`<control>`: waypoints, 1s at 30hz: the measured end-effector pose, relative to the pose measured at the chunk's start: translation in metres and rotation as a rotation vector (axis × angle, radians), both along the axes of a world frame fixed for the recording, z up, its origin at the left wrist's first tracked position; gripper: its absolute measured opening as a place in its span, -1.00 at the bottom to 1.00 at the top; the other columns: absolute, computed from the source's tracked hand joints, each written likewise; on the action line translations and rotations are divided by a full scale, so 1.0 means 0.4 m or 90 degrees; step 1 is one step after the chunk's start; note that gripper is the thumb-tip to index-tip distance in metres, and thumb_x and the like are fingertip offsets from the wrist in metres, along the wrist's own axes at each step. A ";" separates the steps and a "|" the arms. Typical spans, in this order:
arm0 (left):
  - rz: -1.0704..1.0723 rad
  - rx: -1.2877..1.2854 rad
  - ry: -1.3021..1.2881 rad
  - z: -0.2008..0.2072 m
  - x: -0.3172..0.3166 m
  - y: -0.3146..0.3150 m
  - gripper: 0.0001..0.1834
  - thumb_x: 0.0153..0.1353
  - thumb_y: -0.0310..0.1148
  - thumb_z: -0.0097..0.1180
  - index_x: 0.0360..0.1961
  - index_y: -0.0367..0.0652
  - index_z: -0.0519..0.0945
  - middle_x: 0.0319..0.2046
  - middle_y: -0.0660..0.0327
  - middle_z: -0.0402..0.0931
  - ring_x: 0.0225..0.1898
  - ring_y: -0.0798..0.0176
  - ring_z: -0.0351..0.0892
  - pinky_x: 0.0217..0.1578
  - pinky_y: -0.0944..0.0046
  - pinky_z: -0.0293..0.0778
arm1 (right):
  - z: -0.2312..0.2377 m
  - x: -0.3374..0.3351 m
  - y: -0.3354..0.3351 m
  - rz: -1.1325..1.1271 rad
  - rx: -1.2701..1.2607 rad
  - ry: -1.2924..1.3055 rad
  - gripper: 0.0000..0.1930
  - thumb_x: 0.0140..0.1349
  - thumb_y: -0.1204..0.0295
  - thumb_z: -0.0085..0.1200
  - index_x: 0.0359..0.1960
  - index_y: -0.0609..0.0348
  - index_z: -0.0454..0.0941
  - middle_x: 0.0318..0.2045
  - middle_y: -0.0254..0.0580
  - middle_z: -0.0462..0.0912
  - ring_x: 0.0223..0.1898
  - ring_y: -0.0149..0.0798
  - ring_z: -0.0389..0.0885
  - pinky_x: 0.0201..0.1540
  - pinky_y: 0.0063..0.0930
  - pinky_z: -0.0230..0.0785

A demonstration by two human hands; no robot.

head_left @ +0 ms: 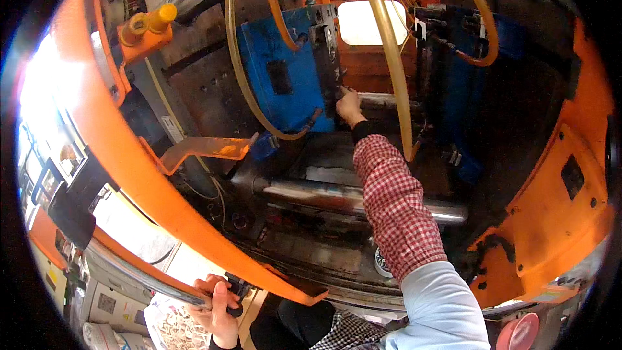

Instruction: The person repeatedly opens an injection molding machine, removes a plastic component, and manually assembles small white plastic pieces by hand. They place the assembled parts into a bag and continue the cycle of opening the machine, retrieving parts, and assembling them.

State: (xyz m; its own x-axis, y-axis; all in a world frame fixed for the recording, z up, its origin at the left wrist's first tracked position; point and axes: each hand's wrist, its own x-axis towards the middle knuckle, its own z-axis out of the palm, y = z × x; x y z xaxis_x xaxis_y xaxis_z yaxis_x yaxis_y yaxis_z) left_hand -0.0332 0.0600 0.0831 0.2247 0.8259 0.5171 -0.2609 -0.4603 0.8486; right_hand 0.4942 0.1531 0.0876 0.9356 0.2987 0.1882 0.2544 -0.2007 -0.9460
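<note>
Right hand (348, 106): reaching deep into orange machine, fingers against grey mould face (328, 45) beside blue mould block (280, 78); finger spread not discernible. Left hand (217, 310): fingers wrapped around chrome door handle (139, 273), low left.

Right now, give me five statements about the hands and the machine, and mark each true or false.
1. The right hand reaches deep into the machine, at the blue block. True.
2. The left hand hangs free. False: its fingers grip the metal handle bar of the orange door.
3. The right sleeve is plain blue throughout. False: its forearm is red checked.
4. Yellowish hoses loop past the mould. True.
5. A shiny steel bar lies under the right forearm. True.
</note>
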 end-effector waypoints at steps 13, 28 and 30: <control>0.061 -0.007 -0.037 -0.015 0.004 0.001 -0.79 0.12 -0.42 0.11 -0.50 -0.20 0.30 -0.72 0.29 0.25 -0.79 0.48 0.19 -0.72 0.48 0.14 | 0.032 0.076 0.018 0.030 0.206 -0.094 -0.44 -0.05 0.61 -0.10 0.11 0.13 0.39 0.11 0.22 0.32 0.11 0.14 0.32 0.19 -0.18 0.14; 0.044 0.006 -0.057 -0.023 -0.003 0.000 -0.80 0.12 -0.45 0.09 -0.45 -0.23 0.29 -0.75 0.27 0.25 -0.81 0.48 0.18 -0.76 0.49 0.13 | 0.115 0.012 -0.023 -0.082 0.056 -0.346 -0.47 -0.01 0.56 -0.06 0.11 0.08 0.39 0.17 0.05 0.25 0.18 0.12 0.19 0.17 -0.11 0.16; 0.073 -0.007 -0.039 -0.024 -0.004 -0.002 -0.80 0.12 -0.46 0.09 -0.46 -0.23 0.29 -0.76 0.27 0.25 -0.81 0.48 0.18 -0.76 0.49 0.13 | 0.142 -0.002 -0.017 -0.049 0.114 -0.402 -0.45 -0.03 0.60 -0.10 0.12 0.08 0.39 0.17 0.03 0.25 0.17 0.12 0.20 0.19 -0.15 0.12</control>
